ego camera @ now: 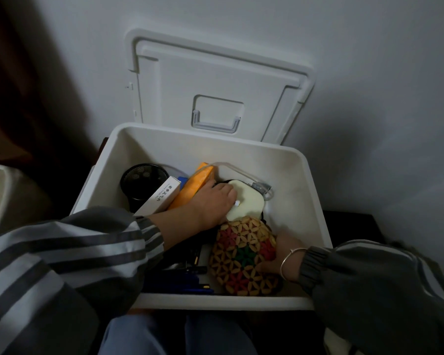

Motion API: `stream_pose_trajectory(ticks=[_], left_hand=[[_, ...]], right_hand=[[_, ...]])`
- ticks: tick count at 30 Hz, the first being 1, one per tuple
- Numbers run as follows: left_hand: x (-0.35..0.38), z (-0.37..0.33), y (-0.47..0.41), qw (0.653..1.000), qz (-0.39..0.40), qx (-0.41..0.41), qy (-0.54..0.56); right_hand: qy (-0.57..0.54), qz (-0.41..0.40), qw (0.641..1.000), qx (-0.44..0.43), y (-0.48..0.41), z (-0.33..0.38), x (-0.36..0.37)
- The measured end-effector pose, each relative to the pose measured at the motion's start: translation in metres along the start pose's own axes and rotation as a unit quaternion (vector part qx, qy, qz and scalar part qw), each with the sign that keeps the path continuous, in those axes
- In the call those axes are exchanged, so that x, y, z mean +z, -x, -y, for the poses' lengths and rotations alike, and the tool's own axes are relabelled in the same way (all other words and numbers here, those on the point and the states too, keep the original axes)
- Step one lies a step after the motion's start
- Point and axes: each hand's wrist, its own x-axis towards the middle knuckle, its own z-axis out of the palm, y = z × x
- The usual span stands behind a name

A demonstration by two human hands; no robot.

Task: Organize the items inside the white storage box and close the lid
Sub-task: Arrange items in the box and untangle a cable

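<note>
Your left hand (210,204) gripped the case (247,201); right hand (276,257) held the pouch (239,257) by the front rim of the box (306,180); far-right corner bare; lid (215,80) upright.

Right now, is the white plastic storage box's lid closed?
No, the white lid stands raised against the grey wall behind the box.

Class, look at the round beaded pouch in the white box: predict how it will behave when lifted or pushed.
The beaded pouch probably flexes slightly rather than flopping, since its linked beads keep a domed shape. Its bumpy surface likely resists slipping in the right hand. Being rounded, it may rock or roll if pushed.
</note>
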Motion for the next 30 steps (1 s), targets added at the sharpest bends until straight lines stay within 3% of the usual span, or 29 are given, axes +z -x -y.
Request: stream_pose_trajectory(ticks=[5,9,10,12,14,16,23,26,28,30], left_hand=[[-0.015,-0.003,0.014,0.987,0.002,-0.054,0.153],[-0.034,-0.004,0.024,0.93,0.01,-0.105,0.353],[-0.04,-0.003,0.025,0.907,0.016,-0.11,0.405],[-0.055,-0.001,0.024,0.876,0.004,-0.103,0.471],[-0.07,0.0,0.024,0.88,-0.034,-0.083,0.467],[-0.082,-0.003,0.023,0.901,-0.055,-0.055,0.428],[-0.09,-0.025,0.007,0.905,-0.075,-0.06,0.415],[-0.073,-0.025,0.003,0.9,0.016,-0.072,0.43],[-0.057,-0.029,0.003,0.901,0.13,-0.037,0.412],[-0.04,-0.038,0.001,0.896,0.19,0.002,0.4]], right_hand=[[0.051,-0.119,0.99,-0.048,-0.002,0.001,-0.002],[0.13,-0.169,0.969,-0.124,-0.001,-0.003,-0.007],[0.091,-0.2,0.965,-0.145,0.0,-0.004,-0.015],[-0.095,-0.244,0.949,-0.174,0.003,-0.008,-0.037],[-0.285,-0.232,0.906,-0.211,0.006,-0.009,-0.057],[-0.372,-0.203,0.869,-0.254,0.006,-0.011,-0.068],[-0.421,-0.163,0.851,-0.27,-0.013,-0.018,-0.073],[-0.52,-0.157,0.804,-0.243,-0.019,-0.04,-0.083],[-0.557,-0.181,0.777,-0.231,-0.022,-0.053,-0.088],[-0.561,-0.196,0.764,-0.25,-0.023,-0.059,-0.087]])
